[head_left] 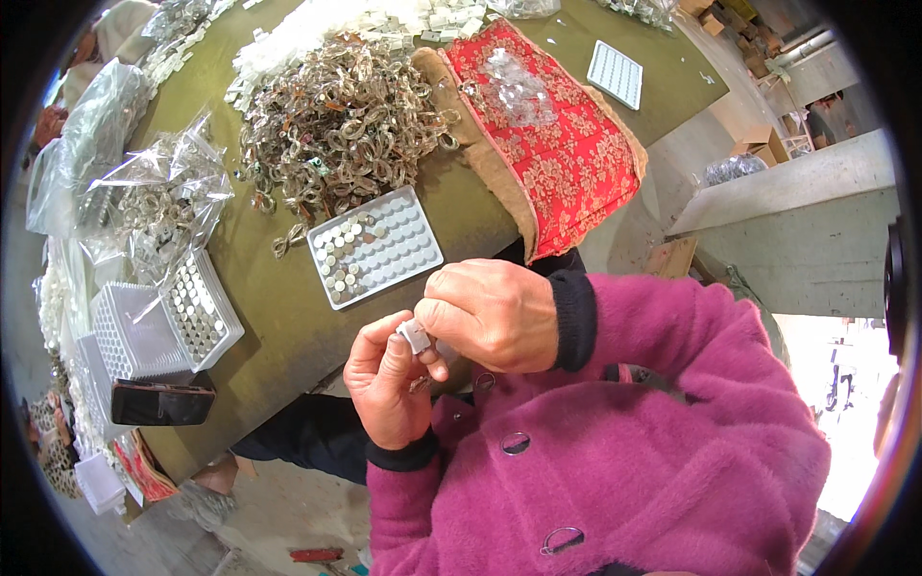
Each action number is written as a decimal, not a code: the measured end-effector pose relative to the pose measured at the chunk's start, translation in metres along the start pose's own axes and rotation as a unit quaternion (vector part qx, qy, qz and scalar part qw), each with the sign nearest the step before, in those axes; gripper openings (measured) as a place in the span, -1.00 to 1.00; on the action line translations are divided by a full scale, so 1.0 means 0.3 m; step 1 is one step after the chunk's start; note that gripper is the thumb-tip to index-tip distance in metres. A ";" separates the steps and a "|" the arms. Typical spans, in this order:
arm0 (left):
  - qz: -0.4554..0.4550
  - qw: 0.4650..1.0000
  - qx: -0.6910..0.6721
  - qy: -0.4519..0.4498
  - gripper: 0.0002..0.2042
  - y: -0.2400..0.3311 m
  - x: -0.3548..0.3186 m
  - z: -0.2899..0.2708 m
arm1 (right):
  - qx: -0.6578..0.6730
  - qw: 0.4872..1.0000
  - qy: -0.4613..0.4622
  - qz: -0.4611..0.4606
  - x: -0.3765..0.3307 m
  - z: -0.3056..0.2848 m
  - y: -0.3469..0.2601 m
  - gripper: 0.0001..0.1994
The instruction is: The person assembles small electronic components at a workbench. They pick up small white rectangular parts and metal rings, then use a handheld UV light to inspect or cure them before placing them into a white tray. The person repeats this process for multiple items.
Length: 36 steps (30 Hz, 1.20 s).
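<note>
Left hand (389,384) and right hand (490,315) pinch small white clip (415,335) near bench (279,326) front edge; looks light, rigid, best gripped by edges.

Small white squarish piece (414,335), pinched at both hands' fingertips, held upright above the lap

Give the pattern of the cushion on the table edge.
Red cushion with pale floral print; head view.

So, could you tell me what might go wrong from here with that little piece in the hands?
The small white piece is pinched between the left hand and right hand off the table edge, above the lap; if it slips, it likely falls to the floor. The phone also lies close to that edge, where a nudge could send it off.
</note>
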State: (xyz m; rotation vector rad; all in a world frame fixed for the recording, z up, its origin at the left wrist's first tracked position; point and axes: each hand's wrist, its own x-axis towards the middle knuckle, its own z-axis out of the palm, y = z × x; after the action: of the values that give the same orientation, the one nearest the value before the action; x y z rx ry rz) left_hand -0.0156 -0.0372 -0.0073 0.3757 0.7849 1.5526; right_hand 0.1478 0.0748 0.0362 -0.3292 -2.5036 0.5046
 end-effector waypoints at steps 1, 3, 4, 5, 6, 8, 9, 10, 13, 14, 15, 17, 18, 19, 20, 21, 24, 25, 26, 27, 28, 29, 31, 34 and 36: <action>0.002 1.000 -0.008 0.010 -0.78 0.006 -0.001 -0.005 | -0.013 1.000 -0.003 0.003 -0.004 -0.007 0.012 -0.76; 0.013 0.999 -0.044 0.012 -0.78 0.017 -0.002 -0.016 | -0.035 0.999 -0.016 0.013 -0.020 -0.024 0.036 -0.77; 0.009 0.999 -0.035 -0.016 -0.78 0.022 -0.001 -0.023 | -0.023 0.999 0.029 0.015 -0.026 -0.022 0.043 -0.81; -0.004 0.999 -0.041 -0.009 -0.77 0.020 -0.002 -0.028 | -0.010 0.999 0.033 0.037 -0.036 -0.024 0.052 -0.83; -0.015 0.999 -0.052 -0.005 -0.76 0.018 -0.001 -0.032 | 0.004 0.997 0.046 0.055 -0.046 -0.028 0.062 -0.85; -0.028 0.997 -0.068 -0.023 -0.73 0.013 0.005 -0.039 | 0.042 0.989 0.085 0.112 -0.066 -0.027 0.083 -0.88; -0.021 0.997 -0.066 -0.016 -0.73 0.015 0.004 -0.044 | 0.017 0.987 0.100 0.122 -0.077 -0.034 0.104 -0.88; -0.016 0.998 -0.067 -0.014 -0.72 0.018 0.004 -0.047 | -0.009 0.985 0.104 0.137 -0.086 -0.047 0.137 -0.88; -0.005 0.999 -0.048 0.011 -0.69 0.019 0.005 -0.054 | -0.037 0.971 0.112 0.209 -0.112 -0.074 0.225 -0.88; -0.008 0.999 -0.051 0.011 -0.72 0.020 0.006 -0.056 | -0.043 0.969 0.104 0.220 -0.122 -0.078 0.242 -0.87; -0.006 0.998 -0.063 0.004 -0.74 0.020 0.008 -0.057 | -0.045 0.963 0.099 0.246 -0.129 -0.081 0.255 -0.87; -0.012 0.999 -0.052 0.011 -0.74 0.016 0.011 -0.056 | -0.061 0.965 0.119 0.225 -0.137 -0.083 0.269 -0.86; -0.015 0.999 -0.050 0.013 -0.74 0.013 0.012 -0.055 | -0.067 0.965 0.122 0.221 -0.142 -0.087 0.270 -0.86; -0.015 0.999 -0.049 0.018 -0.74 0.012 0.012 -0.055 | -0.065 0.964 0.111 0.234 -0.148 -0.100 0.273 -0.87; -0.016 0.998 -0.049 0.021 -0.73 0.011 0.013 -0.054 | -0.062 0.962 0.094 0.247 -0.153 -0.117 0.278 -0.87; -0.013 0.998 -0.055 0.024 -0.73 0.009 0.013 -0.055 | -0.061 0.963 0.087 0.248 -0.157 -0.133 0.284 -0.87; -0.003 0.999 -0.045 0.021 -0.70 0.009 0.015 -0.060 | -0.058 0.952 0.164 0.252 -0.155 -0.154 0.310 -0.88; 0.001 0.999 -0.045 0.018 -0.69 0.008 0.016 -0.062 | -0.067 0.949 0.189 0.245 -0.156 -0.161 0.318 -0.88; 0.002 0.998 -0.055 0.009 -0.69 0.009 0.017 -0.065 | -0.054 0.948 0.194 0.246 -0.161 -0.166 0.322 -0.88; 0.001 0.998 -0.059 0.008 -0.69 0.008 0.019 -0.067 | -0.039 0.954 0.187 0.229 -0.167 -0.168 0.318 -0.88; 0.001 0.998 -0.062 0.009 -0.69 0.007 0.019 -0.068 | -0.021 0.959 0.175 0.222 -0.178 -0.168 0.304 -0.87; 0.001 0.998 -0.065 0.010 -0.70 0.005 0.020 -0.068 | -0.003 0.963 0.164 0.215 -0.186 -0.164 0.289 -0.87; -0.006 0.998 -0.055 0.020 -0.72 -0.001 0.020 -0.063 | 0.064 0.980 0.124 0.139 -0.190 -0.144 0.257 -0.79; -0.022 0.999 -0.044 0.020 -0.74 -0.017 0.020 -0.043 | 0.448 0.859 0.170 0.181 -0.178 -0.077 0.191 -0.79; -0.030 0.998 -0.050 0.002 -0.74 -0.028 0.023 -0.028 | 0.592 0.735 0.204 0.260 -0.168 -0.040 0.158 -0.75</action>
State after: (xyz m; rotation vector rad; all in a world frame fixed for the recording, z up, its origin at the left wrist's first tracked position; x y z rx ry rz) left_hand -0.0159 -0.0330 -0.0203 0.2722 0.7124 1.5300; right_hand 0.2015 0.1039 0.0017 -0.5154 -1.2189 1.8519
